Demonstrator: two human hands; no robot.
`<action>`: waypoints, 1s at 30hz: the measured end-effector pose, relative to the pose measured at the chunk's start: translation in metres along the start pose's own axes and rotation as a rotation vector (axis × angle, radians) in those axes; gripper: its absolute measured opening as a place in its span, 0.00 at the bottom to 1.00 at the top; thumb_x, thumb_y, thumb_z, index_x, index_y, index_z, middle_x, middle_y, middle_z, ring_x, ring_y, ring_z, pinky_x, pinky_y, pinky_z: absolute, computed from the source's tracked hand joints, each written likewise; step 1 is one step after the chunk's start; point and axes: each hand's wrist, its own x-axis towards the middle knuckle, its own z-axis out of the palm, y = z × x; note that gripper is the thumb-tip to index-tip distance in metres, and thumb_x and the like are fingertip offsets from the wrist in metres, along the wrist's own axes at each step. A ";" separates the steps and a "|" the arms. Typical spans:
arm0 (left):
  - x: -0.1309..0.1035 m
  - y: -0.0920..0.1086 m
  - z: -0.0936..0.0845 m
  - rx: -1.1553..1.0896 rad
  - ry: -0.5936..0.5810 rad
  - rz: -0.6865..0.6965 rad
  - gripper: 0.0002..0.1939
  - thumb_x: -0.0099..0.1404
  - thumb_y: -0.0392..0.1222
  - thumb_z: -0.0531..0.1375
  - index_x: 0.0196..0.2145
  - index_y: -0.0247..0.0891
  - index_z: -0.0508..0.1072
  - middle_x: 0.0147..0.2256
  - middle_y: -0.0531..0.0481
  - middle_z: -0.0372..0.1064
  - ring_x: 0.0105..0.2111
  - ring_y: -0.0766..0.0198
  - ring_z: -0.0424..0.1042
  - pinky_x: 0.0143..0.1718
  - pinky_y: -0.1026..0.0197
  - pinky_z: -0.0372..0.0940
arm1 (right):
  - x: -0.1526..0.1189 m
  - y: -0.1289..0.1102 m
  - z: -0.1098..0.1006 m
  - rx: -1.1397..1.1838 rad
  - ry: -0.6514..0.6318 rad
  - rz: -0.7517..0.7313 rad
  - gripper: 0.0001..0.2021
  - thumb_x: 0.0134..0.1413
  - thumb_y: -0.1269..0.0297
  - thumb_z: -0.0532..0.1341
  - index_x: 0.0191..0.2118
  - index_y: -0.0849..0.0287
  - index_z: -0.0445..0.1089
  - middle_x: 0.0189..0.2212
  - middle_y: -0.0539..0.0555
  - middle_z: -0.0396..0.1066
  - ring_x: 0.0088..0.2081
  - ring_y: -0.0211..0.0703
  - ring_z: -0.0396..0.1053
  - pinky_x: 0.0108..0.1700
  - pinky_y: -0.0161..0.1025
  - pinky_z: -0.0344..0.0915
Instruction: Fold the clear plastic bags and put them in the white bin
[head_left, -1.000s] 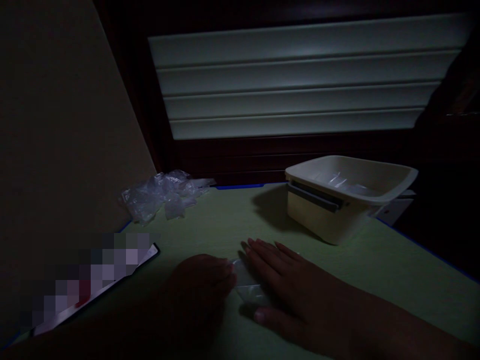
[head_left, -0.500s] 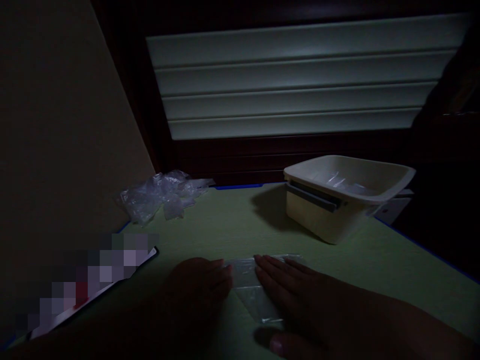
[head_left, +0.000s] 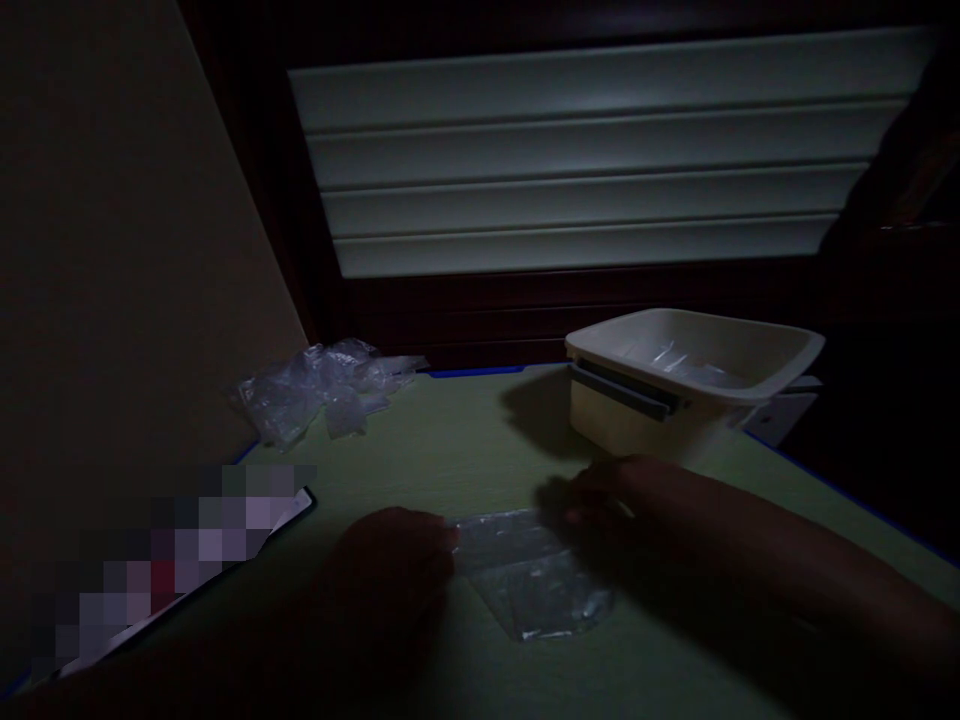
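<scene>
A clear plastic bag (head_left: 529, 580), partly folded, lies on the green table (head_left: 450, 445) near the front middle. At its left edge is my left hand (head_left: 397, 560), fingertips pressed together on the plastic. My right hand (head_left: 622, 490) hovers by the bag's upper right corner, in front of the cream bin. Its fingers are curled with a small gap between thumb and fingers; whether it grips the bag's corner is too dark to tell.
The cream plastic bin (head_left: 622, 425) with a grey handle stands at the back right, clear plastic inside. A heap of clear plastic bags (head_left: 322, 385) lies at the back left. A blurred-out flat device (head_left: 217, 555) rests at the left edge.
My right hand has lifted off the bag and moved up and right, its fingers now curled instead of flat. More of the bag shows. My left hand has stayed near its left edge.
</scene>
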 end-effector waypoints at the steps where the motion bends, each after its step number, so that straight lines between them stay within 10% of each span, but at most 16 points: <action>1: 0.002 0.000 0.000 -0.017 0.003 -0.011 0.12 0.57 0.30 0.48 0.36 0.35 0.68 0.36 0.44 0.73 0.35 0.58 0.71 0.37 0.56 0.65 | 0.006 0.004 0.004 0.039 0.001 0.027 0.11 0.54 0.65 0.54 0.24 0.60 0.70 0.22 0.54 0.72 0.21 0.39 0.68 0.20 0.32 0.59; 21: 0.015 -0.010 0.015 -0.472 -0.134 -0.509 0.24 0.55 0.44 0.58 0.49 0.36 0.63 0.42 0.46 0.67 0.42 0.57 0.67 0.44 0.54 0.63 | 0.022 0.000 0.027 0.148 0.134 -0.094 0.05 0.56 0.69 0.52 0.29 0.60 0.61 0.24 0.51 0.66 0.24 0.37 0.62 0.24 0.32 0.56; 30: 0.023 -0.021 0.011 -0.617 -0.083 -0.587 0.09 0.57 0.41 0.54 0.25 0.35 0.71 0.26 0.50 0.69 0.28 0.64 0.69 0.31 0.64 0.63 | 0.027 -0.002 0.026 0.361 0.197 -0.051 0.06 0.56 0.63 0.55 0.37 0.60 0.63 0.33 0.55 0.69 0.32 0.42 0.67 0.32 0.37 0.63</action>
